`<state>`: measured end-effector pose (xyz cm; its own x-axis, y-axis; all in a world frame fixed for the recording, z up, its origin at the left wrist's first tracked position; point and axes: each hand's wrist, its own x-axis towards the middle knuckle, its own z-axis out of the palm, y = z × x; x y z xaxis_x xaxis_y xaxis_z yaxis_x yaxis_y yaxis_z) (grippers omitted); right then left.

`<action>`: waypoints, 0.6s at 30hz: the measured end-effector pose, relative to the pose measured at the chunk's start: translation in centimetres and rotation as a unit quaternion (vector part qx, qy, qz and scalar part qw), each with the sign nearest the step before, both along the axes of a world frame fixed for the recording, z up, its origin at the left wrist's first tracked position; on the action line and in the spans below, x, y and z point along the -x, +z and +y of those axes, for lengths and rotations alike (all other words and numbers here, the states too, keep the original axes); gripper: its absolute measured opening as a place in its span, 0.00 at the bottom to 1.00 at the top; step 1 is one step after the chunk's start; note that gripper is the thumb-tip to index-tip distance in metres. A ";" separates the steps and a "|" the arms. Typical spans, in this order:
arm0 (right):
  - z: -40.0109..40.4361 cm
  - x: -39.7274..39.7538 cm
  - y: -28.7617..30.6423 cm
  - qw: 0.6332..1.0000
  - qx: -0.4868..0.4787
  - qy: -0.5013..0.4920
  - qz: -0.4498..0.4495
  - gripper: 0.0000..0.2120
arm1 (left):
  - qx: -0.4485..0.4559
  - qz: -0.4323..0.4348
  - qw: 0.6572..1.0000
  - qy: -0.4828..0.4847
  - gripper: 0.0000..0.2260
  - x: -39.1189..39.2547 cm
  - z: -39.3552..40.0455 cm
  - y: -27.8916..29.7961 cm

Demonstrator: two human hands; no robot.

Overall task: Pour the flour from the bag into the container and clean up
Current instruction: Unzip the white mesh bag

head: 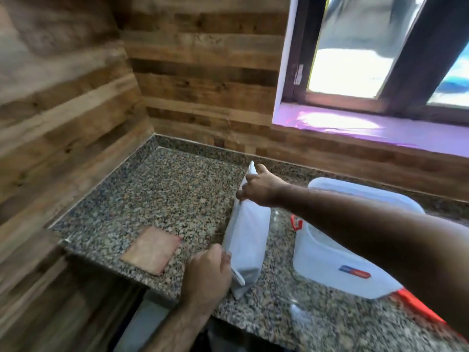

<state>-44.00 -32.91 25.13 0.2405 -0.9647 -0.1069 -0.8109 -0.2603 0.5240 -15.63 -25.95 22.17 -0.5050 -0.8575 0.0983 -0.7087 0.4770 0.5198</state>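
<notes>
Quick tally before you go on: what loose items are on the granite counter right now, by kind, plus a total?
White flour bag, held by the left hand and right hand: 1
Translucent plastic container with red latches: 1
Pinkish-brown flat cloth or mat: 1
Total: 3

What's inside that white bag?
Something dark shows faintly through the white bag near its bottom. Its contents can't be identified; both hands hold it closed on the granite counter.
</notes>
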 end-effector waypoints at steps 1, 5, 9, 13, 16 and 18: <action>0.4 -0.5 0.0 1.000 0.010 -0.016 -0.014 0.10 | 0.001 0.013 1.000 -0.003 0.09 -0.3 0.1 -0.6; 2.5 -2.6 0.3 0.983 0.051 -0.129 -0.123 0.08 | -0.035 0.087 0.996 -0.013 0.16 -1.3 0.3 -1.8; 6.7 -6.1 0.6 0.921 0.104 -0.207 -0.314 0.09 | -0.126 0.125 0.984 0.002 0.18 -3.1 1.1 -1.9; 12.9 -10.0 -1.8 0.858 0.040 -0.203 -0.471 0.22 | -0.160 0.150 0.975 0.038 0.17 -5.1 1.5 -2.9; 15.5 -11.8 -4.5 0.848 0.058 -0.163 -0.501 0.25 | -0.147 0.143 0.978 0.047 0.07 -5.8 1.5 -3.5; 16.2 -12.3 -5.9 0.839 0.116 -0.142 -0.512 0.20 | -0.143 0.130 0.980 0.040 0.08 -5.9 1.5 -3.8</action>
<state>-31.68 -16.72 19.24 -0.1507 -0.9653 0.2135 -0.8793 0.0322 -0.4753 -9.72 -24.49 18.35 -0.4248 -0.9046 -0.0351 -0.5645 0.2344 0.7915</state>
